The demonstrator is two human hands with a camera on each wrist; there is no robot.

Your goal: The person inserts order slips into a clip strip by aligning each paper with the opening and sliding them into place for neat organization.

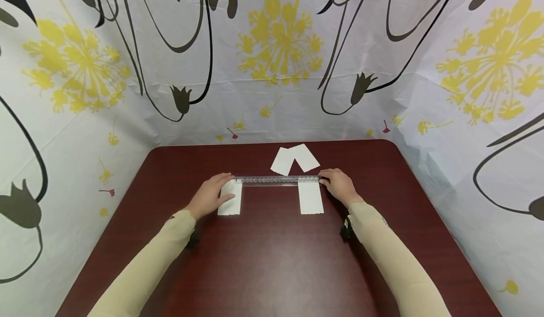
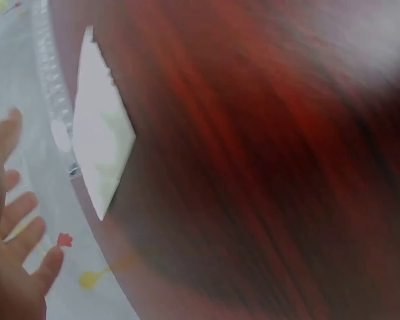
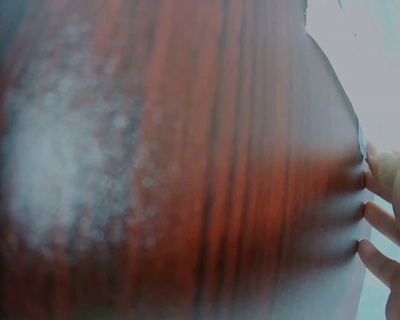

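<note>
A clear ruler [image 1: 272, 180] lies crosswise on the table, over the upper ends of two white paper pieces, a left one [image 1: 231, 201] and a right one [image 1: 311, 199]. By the ruler's left end is my left hand [image 1: 211, 195], its thumb stretched over the left paper. In the left wrist view the fingers [image 2: 27, 227] of this hand are spread, with nothing between them. The ruler's right end sits at the thumb and forefinger of my right hand [image 1: 338, 184], which appear to pinch it. Other right fingertips [image 3: 370, 212] touch the table in the right wrist view.
Beyond the ruler, two more white paper pieces [image 1: 295, 158] lie touching at an angle. The dark red-brown table [image 1: 276, 260] has rounded far corners. A white cloth printed with flowers [image 1: 276, 118] hangs around its back and sides.
</note>
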